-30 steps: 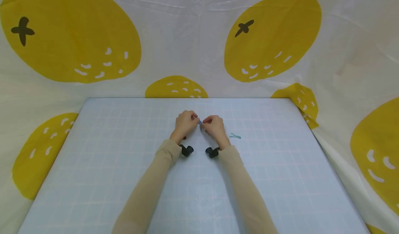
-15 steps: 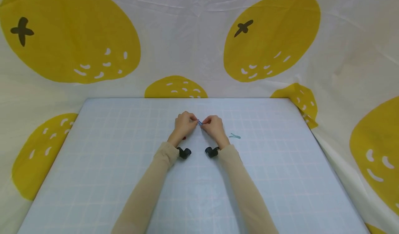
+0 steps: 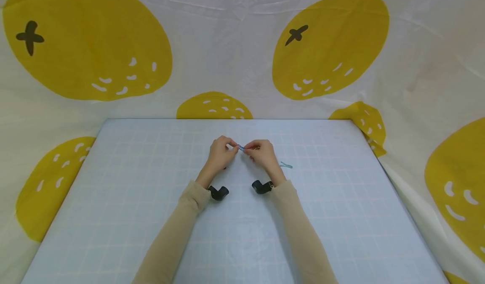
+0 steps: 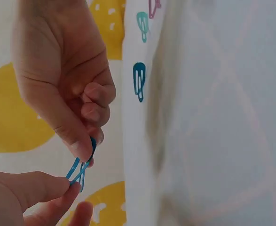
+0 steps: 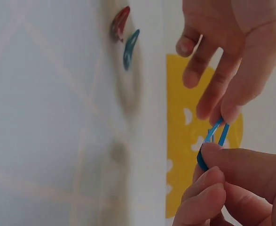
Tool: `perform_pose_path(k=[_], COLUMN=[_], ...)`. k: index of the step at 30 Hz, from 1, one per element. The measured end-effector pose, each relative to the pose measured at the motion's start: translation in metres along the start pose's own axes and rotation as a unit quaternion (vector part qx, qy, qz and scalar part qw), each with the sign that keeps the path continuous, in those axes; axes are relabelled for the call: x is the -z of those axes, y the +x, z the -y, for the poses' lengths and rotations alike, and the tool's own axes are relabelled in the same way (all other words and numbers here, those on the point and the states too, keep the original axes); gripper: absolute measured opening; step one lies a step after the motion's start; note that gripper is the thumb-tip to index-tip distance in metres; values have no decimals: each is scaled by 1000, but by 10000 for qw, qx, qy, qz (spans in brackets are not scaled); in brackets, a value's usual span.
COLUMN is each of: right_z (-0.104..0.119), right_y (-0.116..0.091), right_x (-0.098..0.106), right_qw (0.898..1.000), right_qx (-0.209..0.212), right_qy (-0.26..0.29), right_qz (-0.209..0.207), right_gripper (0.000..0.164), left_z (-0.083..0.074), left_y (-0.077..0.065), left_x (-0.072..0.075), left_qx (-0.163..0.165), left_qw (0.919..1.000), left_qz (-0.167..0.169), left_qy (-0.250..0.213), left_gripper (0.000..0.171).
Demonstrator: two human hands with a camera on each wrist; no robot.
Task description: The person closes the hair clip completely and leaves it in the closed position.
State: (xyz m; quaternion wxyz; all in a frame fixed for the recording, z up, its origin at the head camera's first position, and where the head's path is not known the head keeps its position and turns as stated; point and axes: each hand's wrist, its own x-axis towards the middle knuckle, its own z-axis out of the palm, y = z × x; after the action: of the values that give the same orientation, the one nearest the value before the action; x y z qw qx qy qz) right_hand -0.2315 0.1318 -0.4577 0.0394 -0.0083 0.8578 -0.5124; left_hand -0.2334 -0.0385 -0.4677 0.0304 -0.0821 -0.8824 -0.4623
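Note:
A blue snap hair clip (image 3: 241, 148) is held up between both hands over the far middle of the table. My right hand (image 3: 263, 152) pinches its darker rounded end (image 5: 201, 161) between thumb and forefinger. At the opposite end, my left hand (image 3: 219, 152) pinches the narrow bars with thumb and fingertip. Between the fingers, the bars (image 4: 76, 172) stand spread apart, one crossing another in the left wrist view. The fingertips cover both ends of the clip.
On the table to the right lie a dark blue hair clip (image 4: 138, 80), a light green one (image 4: 143, 26) and a pink one (image 4: 153, 8). On the left are a red clip (image 5: 121, 22) and a teal clip (image 5: 131, 49). A lemon-print cloth (image 3: 223, 65) hangs behind.
My left hand and wrist have shifted slightly left and toward me. My right wrist has swung a little right. More of the blue hair clip shows between the fingertips.

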Motion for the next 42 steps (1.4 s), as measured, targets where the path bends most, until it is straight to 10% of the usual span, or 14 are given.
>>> perform_pose_path(k=[9, 22, 42], right_z=[6, 5, -39], right_y=[-22, -49, -54], right_x=[8, 12, -12], right_qw=[9967, 9812, 9425], right_qx=[355, 598, -220], right_qy=[639, 1161, 2688], right_qz=[355, 1419, 1975], right_gripper=[10, 13, 20], left_z=[-7, 7, 33], left_y=[-21, -58, -91], left_x=[12, 28, 9], left_qx=[-324, -140, 330], left_qw=[9953, 9731, 9500], left_qz=[22, 1281, 920], left_qy=[-913, -1912, -2965], left_gripper=[15, 20, 19])
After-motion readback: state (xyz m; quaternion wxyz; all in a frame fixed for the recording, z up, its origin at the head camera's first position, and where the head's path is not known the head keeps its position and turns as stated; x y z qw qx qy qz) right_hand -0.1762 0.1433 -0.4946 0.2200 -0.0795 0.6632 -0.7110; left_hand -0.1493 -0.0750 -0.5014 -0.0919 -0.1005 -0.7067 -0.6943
